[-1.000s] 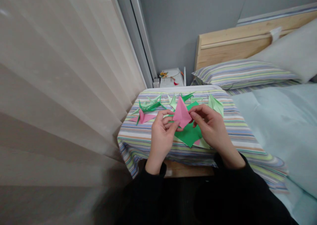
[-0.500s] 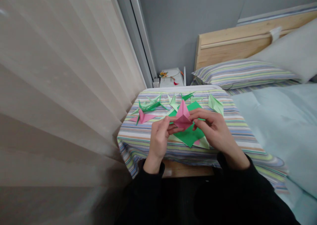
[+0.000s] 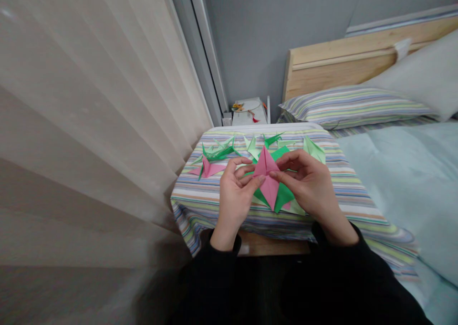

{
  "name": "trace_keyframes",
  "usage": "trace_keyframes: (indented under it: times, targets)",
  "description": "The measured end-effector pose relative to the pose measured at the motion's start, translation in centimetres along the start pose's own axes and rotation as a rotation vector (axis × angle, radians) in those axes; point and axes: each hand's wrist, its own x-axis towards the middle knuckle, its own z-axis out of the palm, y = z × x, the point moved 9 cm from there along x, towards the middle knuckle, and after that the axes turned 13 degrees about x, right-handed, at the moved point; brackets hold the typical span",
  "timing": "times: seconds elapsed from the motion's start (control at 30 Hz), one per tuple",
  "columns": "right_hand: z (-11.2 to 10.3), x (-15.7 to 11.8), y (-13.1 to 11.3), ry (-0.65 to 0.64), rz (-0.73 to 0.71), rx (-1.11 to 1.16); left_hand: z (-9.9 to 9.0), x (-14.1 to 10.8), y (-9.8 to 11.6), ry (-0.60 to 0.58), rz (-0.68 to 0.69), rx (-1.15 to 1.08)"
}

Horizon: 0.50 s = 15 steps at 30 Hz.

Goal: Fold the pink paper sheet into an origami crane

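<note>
Pink origami fold (image 3: pixel 268 184) stands between both hands, long axis pointing straight ahead! Right hand (image 3: pixel 307 186) pinches its flank, thumb against forefinger; left hand (image 3: pixel 234 193) grips the other flank, fingers curled. Below lies green paper (image 3: pixel 284 196) on striped cloth (image 3: pixel 214 210), green origami cranes (image 3: pixel 218 152) beyond; no readable writing.

**Hands hide parts of folded paper; small items at the back too tiny to identify**

The left hand (image 3: pixel 234 196) and right hand (image 3: pixel 309 186) cover the sides of a pink folded paper shape (image 3: pixel 268 182), hiding its edges and any folds there. Beneath them, the pink paper and both hands hide much of a bright green paper sheet (image 3: pixel 284 196). On a white box (image 3: pixel 248 116) at the back, a cluster of tiny yellow and red items (image 3: pixel 241 107) is too small to identify. Black sleeves (image 3: pixel 222 256) are cut off by the bottom edge, while a pale grey pillow (image 3: pixel 418 72) and a light wooden headboard (image 3: pixel 343 67) run off the right edge.
</note>
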Motion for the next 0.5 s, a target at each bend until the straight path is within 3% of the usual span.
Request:
trace_keyframes:
  times: [0.13,0.27,0.37,0.5]
  targets:
    - [-0.3,0.0,-0.4,0.045,-0.035,0.02,0.1,-0.1,0.4,-0.01,0.036,0.138]
    - [-0.1,-0.2,-0.1,0.008,0.002,-0.013,-0.4,-0.1,0.8,0.033,0.081,0.277]
    - [0.1,-0.3,0.0,-0.025,0.019,-0.033,-0.9,-0.2,1.2,0.087,0.112,0.254]
    - [0.3,-0.3,-0.5,-0.04,-0.011,-0.055,-0.5,-0.1,0.9,0.053,0.087,0.126]
